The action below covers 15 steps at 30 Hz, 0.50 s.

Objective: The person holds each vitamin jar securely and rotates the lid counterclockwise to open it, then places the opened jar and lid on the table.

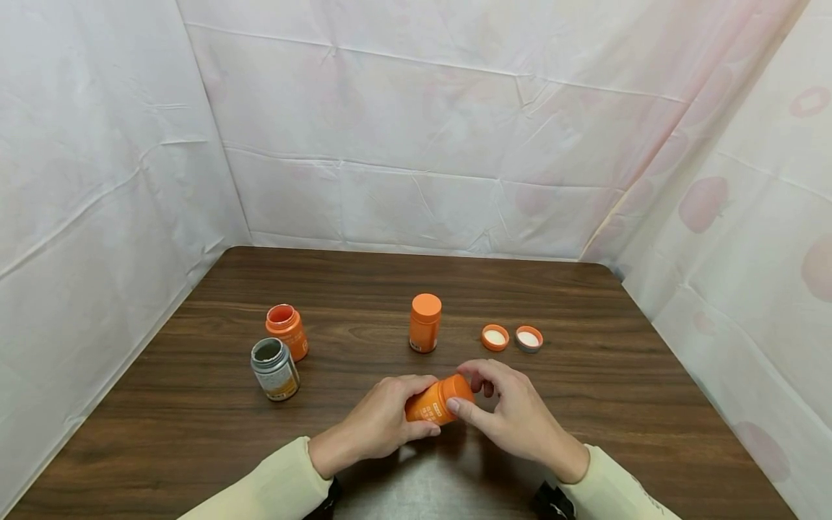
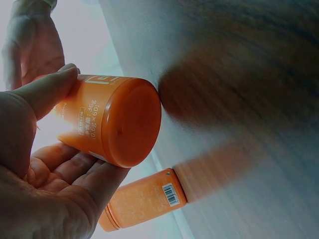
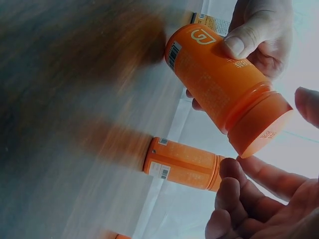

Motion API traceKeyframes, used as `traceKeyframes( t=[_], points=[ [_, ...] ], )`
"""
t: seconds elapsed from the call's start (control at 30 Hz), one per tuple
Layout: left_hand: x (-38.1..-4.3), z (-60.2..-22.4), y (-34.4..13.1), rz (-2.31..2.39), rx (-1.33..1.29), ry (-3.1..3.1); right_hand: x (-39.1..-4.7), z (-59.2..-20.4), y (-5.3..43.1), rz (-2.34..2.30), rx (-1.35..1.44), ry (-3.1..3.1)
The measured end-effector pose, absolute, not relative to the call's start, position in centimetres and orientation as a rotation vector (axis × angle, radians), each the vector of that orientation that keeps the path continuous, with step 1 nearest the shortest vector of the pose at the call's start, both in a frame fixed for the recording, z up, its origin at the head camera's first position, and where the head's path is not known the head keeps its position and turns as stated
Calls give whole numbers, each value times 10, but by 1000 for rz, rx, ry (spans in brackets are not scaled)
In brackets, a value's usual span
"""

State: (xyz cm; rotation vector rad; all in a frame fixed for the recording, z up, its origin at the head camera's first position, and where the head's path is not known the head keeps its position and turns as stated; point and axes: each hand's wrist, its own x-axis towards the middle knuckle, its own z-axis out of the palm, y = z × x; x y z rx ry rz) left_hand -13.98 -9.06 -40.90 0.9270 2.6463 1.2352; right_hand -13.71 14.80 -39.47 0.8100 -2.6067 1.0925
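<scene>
My left hand (image 1: 380,417) grips an orange bottle (image 1: 426,406) round its body, tilted with the capped end toward the right. Its orange cap (image 3: 261,124) is on. Around that cap my right hand (image 1: 516,412) is spread loosely; in the right wrist view the index fingertip is right at the cap's rim and the thumb stands slightly apart from it. The left wrist view shows the bottle's round base (image 2: 133,122) close to the tabletop.
A second capped orange bottle (image 1: 425,325) stands upright behind the hands. Two upturned caps, one orange (image 1: 495,338) and one grey-sided (image 1: 529,339), lie right of it. On the left stand an uncapped orange bottle (image 1: 290,336) and an uncapped grey bottle (image 1: 276,372).
</scene>
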Motion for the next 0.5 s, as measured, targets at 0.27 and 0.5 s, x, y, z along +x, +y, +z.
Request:
traceKeyframes(
  t=[0.27, 0.5],
  points=[
    [-140, -409, -90, 1250, 930, 2636, -138, -395, 148, 1132, 779, -2672],
    [-140, -409, -91, 1246, 929, 2637, -138, -395, 148, 1131, 808, -2654]
  ],
)
